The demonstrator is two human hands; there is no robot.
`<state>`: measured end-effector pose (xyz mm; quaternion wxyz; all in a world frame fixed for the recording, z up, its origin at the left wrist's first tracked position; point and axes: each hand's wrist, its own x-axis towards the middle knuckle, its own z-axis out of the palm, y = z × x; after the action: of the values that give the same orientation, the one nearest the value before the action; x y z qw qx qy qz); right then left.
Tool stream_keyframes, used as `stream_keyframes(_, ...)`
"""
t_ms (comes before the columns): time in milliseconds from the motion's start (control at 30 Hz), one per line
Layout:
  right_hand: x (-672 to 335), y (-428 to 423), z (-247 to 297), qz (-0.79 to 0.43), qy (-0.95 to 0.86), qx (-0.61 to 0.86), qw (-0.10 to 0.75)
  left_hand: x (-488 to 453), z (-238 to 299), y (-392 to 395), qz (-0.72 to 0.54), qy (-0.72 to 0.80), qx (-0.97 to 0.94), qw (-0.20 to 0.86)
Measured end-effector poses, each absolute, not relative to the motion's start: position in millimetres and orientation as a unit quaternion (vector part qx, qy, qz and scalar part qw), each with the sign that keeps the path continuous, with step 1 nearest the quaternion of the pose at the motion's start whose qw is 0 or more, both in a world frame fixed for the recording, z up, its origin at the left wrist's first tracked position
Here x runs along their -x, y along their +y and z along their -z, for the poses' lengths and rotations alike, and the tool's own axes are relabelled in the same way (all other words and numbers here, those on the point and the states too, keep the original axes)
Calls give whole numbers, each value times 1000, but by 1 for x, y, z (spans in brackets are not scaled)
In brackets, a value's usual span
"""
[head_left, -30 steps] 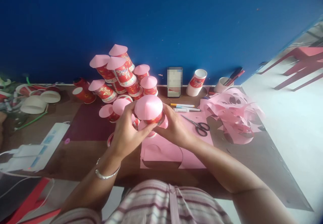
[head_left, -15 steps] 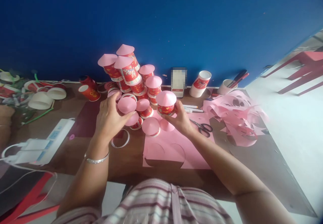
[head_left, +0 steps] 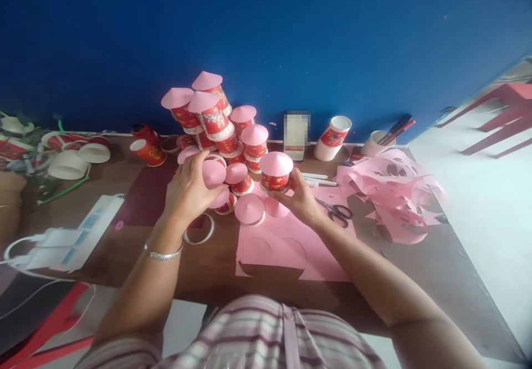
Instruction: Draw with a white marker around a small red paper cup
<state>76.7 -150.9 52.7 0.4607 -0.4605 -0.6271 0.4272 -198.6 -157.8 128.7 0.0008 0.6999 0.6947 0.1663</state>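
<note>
My left hand [head_left: 189, 186] curls round a pink paper cone [head_left: 214, 173], thumb at its near side; whatever lies under that cone is hidden by the hand. In my right hand [head_left: 300, 198] is a red paper cup with a pink cone top [head_left: 275, 175], gripped low between thumb and fingers and roughly upright. Several similar cone-topped red cups [head_left: 214, 117] stand stacked behind and between the hands. A pink cone [head_left: 249, 209] and another pink piece [head_left: 276, 207] lie just below the right-hand cup. Near my left wrist rests a white ring [head_left: 199, 229].
Cut pink sheets [head_left: 270, 255] and black-handled scissors [head_left: 338, 212] lie under my right forearm. Pink scraps [head_left: 394, 191] pile up at right, near a pen cup [head_left: 376, 143]. Stacked white cups [head_left: 332, 139] stand by the wall. A power strip [head_left: 87, 233] is at left.
My left hand has shifted a little to the right, and the cone in it has moved slightly the same way and tilted. The right-hand cup has barely moved.
</note>
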Motion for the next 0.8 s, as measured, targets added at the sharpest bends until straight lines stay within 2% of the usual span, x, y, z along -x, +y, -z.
stream_keyframes(133,-78,-152,-52,-435,-631,449,459,196,-129,-154,-155,707,-690,-17)
stream_keyframes(333,-82,-153,-47,-421,-648,450,448,213,-141,-141,-233,692,-680,-66)
stream_keyframes(567,-83,-155,-51,-416,-671,463,402,234,-163,-118,-224,691,-686,-26)
stream_keyframes(800,-82,-157,-57,-433,-677,463,374,239,-163,-106,-234,683,-692,-22)
